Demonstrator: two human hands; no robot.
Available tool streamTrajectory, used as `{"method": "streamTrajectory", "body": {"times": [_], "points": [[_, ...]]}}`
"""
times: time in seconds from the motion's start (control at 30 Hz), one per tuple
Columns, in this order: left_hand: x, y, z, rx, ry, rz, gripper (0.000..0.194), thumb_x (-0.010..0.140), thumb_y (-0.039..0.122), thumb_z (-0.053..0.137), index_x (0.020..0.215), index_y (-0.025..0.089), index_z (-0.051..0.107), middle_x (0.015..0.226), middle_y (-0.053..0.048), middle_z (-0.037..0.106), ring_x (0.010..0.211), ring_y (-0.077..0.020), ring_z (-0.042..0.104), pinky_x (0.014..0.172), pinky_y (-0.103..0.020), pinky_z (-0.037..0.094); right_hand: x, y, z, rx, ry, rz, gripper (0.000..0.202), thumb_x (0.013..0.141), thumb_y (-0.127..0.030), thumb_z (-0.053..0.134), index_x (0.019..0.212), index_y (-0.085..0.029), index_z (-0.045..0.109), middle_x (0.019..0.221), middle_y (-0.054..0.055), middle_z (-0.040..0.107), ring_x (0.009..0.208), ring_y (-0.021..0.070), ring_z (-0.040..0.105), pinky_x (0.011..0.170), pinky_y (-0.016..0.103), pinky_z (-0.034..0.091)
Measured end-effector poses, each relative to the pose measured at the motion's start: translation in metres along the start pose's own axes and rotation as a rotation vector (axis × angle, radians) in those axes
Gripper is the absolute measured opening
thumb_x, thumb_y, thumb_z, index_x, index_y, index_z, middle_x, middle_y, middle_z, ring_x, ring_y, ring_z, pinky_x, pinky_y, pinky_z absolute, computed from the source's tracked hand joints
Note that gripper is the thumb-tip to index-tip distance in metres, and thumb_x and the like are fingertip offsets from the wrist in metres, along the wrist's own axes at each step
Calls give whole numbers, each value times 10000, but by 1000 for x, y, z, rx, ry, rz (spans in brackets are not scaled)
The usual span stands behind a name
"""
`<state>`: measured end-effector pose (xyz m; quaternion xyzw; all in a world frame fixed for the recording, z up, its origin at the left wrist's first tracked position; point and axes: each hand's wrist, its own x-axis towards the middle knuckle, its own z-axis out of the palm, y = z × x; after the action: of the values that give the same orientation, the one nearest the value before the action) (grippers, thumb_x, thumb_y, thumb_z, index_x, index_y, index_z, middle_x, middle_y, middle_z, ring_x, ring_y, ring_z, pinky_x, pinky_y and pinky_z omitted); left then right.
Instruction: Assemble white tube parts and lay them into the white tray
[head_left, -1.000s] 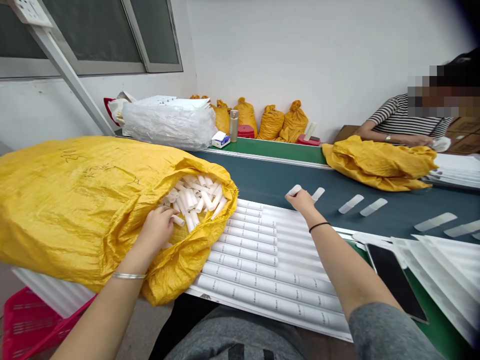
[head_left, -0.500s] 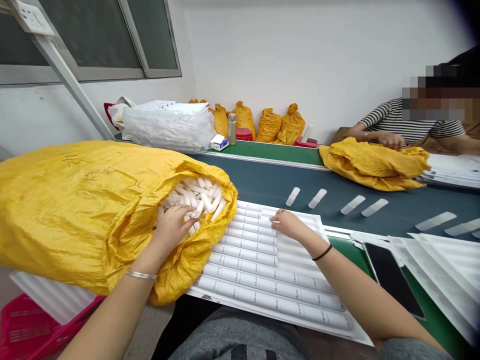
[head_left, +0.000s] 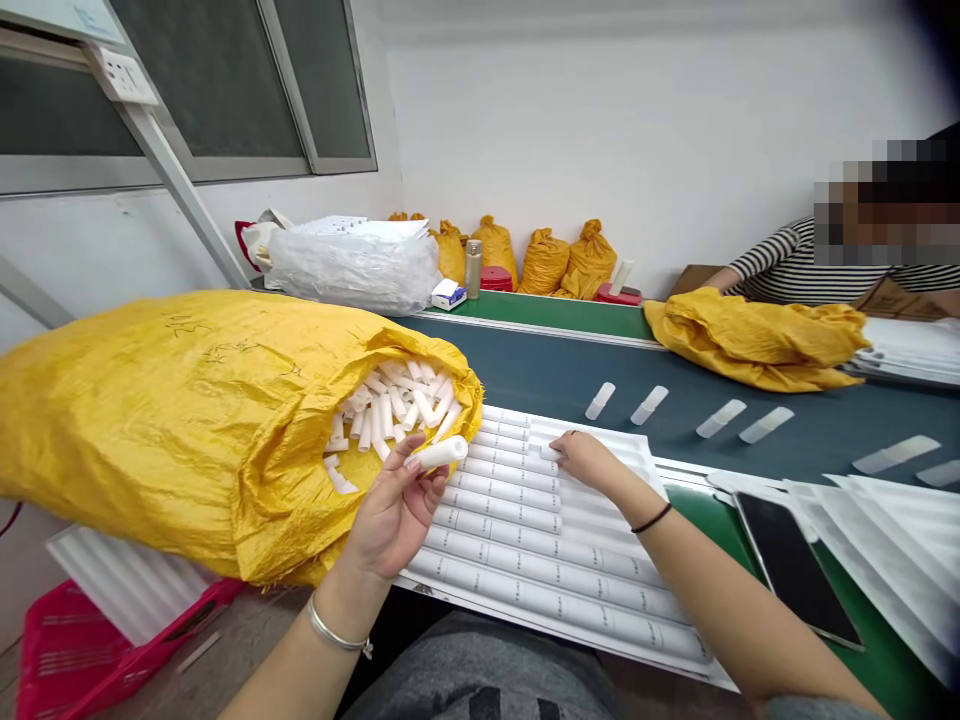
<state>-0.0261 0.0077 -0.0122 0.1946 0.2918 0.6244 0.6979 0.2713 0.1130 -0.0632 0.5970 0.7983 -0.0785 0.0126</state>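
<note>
A short white hollow tube (head_left: 439,455) is pinched in my left hand (head_left: 394,510), its open end facing right. Behind that hand lies the mouth of a big yellow woven sack (head_left: 187,400), with many loose white tubes (head_left: 386,410) inside. My right hand (head_left: 589,460) is over the white ridged tray (head_left: 607,510), fingertips closed on a small white tube (head_left: 550,453) at the end of a row. Rows of white tubes with small dark print (head_left: 517,550) fill the left and near parts of the tray.
Several translucent tubes (head_left: 718,418) lie on the dark conveyor belt (head_left: 540,360). A phone (head_left: 795,565) and stacked white trays (head_left: 892,540) are at right. Across the belt, a person in a striped top (head_left: 780,265) sits behind a folded yellow sack (head_left: 757,335). A pink crate (head_left: 67,650) stands lower left.
My left hand has come out of the sack mouth, moving right and toward me with a white tube in its fingers. My right hand stays at the tray, slightly shifted.
</note>
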Motion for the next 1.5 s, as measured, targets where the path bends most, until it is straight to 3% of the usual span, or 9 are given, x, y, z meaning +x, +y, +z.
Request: {"method": "streamTrajectory", "body": {"times": [0.13, 0.23, 0.4, 0.57, 0.8, 0.97, 1.17, 1.37, 1.5], "points": [[1, -8, -3, -3, 24, -37, 335, 631, 125, 815, 935, 193, 692, 914, -25, 737, 778, -99, 704, 701, -140, 567, -10, 5, 0, 134, 126, 3, 290, 815, -145, 570, 1084, -109, 672, 1069, 149, 688, 990, 250, 637, 877, 325, 467], [4, -18, -6, 122, 33, 3, 342, 612, 163, 847, 919, 205, 702, 909, -14, 740, 801, -99, 704, 735, -151, 563, -32, -14, -10, 284, 233, -36, 333, 919, -245, 463, 1211, -149, 590, 1100, 120, 672, 924, 209, 642, 805, 321, 510], [6, -30, -11, 574, -42, 166, 343, 682, 327, 810, 991, 207, 720, 934, -46, 740, 765, -150, 695, 728, -258, 579, -69, -58, -34, 803, 372, -422, 310, 939, -312, 516, 1215, -207, 611, 972, 71, 683, 808, 167, 641, 733, 305, 535], [-3, -15, -8, 1141, -215, 404, 299, 802, 348, 690, 1074, 226, 720, 963, -68, 736, 822, -201, 673, 725, -305, 555, -80, -65, -50, 639, 512, -600, 324, 927, -192, 527, 1235, -246, 612, 1053, 95, 616, 953, 189, 611, 799, 327, 525], [-13, 0, 2, 1315, -359, 441, 317, 859, 295, 618, 1161, 211, 666, 971, -66, 728, 796, -183, 670, 711, -290, 550, -83, -66, -52, 632, 521, -654, 291, 917, -203, 565, 1207, -227, 580, 1042, 93, 664, 984, 196, 629, 852, 338, 521], [-18, -1, 1, 1441, -421, 684, 327, 887, 214, 585, 1211, 218, 625, 1060, -84, 703, 984, -204, 654, 872, -323, 535, -85, -65, -50, 702, 410, -469, 256, 903, -344, 584, 1114, -215, 651, 962, 87, 719, 813, 188, 666, 724, 308, 533], [-18, -7, 2, 1506, -495, 936, 442, 892, 120, 548, 1316, 242, 541, 1110, -85, 684, 1032, -203, 639, 910, -333, 534, -85, -75, -47, 1183, 51, -196, 357, 847, -460, 622, 1017, -153, 687, 708, 44, 643, 604, 140, 584, 546, 258, 502], [-20, -14, 3, 1541, -475, 1041, 520, 867, 57, 553, 1354, 229, 489, 1068, -95, 681, 979, -194, 640, 882, -312, 537, -89, -85, -44, 1267, -8, -190, 353, 857, -458, 614, 1031, -158, 680, 731, 37, 621, 624, 129, 557, 561, 248, 483], [-19, -18, -2, 1569, -582, 984, 539, 879, 62, 541, 1383, 229, 445, 1066, -91, 683, 982, -186, 645, 887, -303, 534, -88, -86, -35, 1009, -33, -314, 318, 892, -432, 573, 1082, -201, 682, 861, 62, 668, 713, 159, 601, 643, 278, 500]]}}
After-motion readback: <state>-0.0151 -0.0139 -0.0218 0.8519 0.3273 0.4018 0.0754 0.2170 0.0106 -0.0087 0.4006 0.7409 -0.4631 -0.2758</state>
